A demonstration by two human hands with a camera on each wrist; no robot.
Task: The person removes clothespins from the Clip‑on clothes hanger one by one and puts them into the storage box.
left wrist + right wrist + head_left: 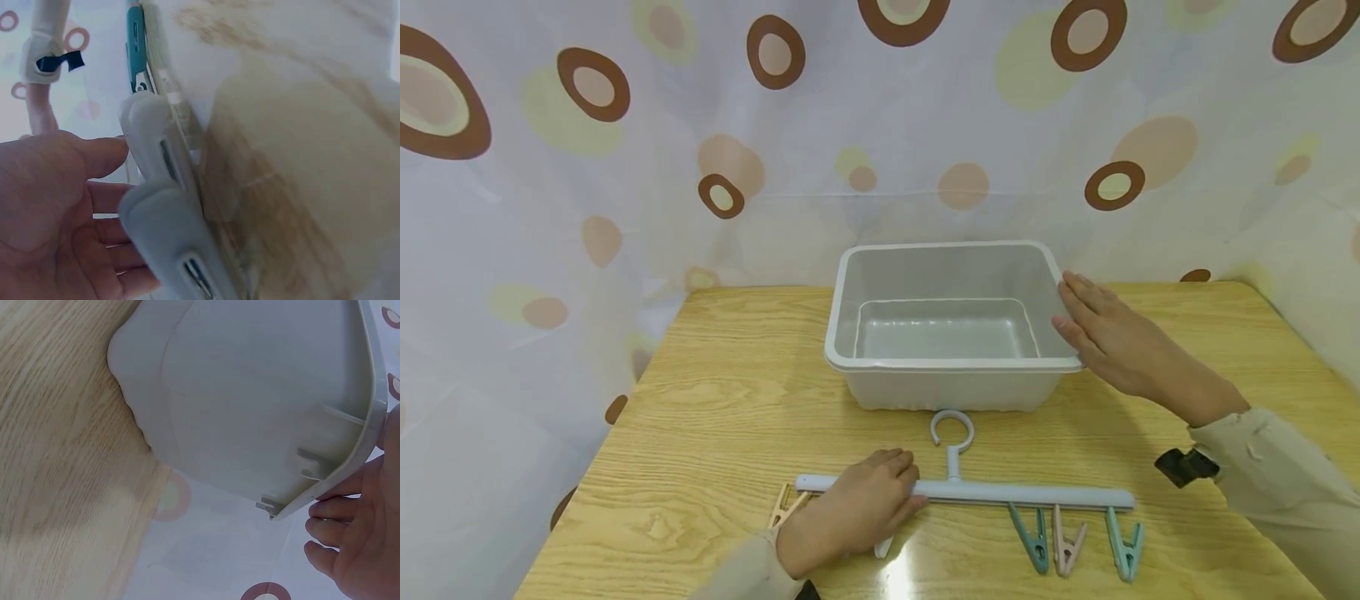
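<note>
open room left on the worktop (pixel 715 392) beside the left of the tub (pixel 955 389), its mouth uncovered from above, its right rim blocked by the right grip (pixel 1108 337), the back closed by patterned cloth (pixel 880 108), the near side barred by the hanger (pixel 1022 493), left grip (pixel 859 504) and clips (pixel 1039 552)

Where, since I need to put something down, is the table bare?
Free: the table between its left edge and the basin, and the far-right corner beyond the right hand. Crowded: the front middle, with the hanger, pegs and left hand.
</note>
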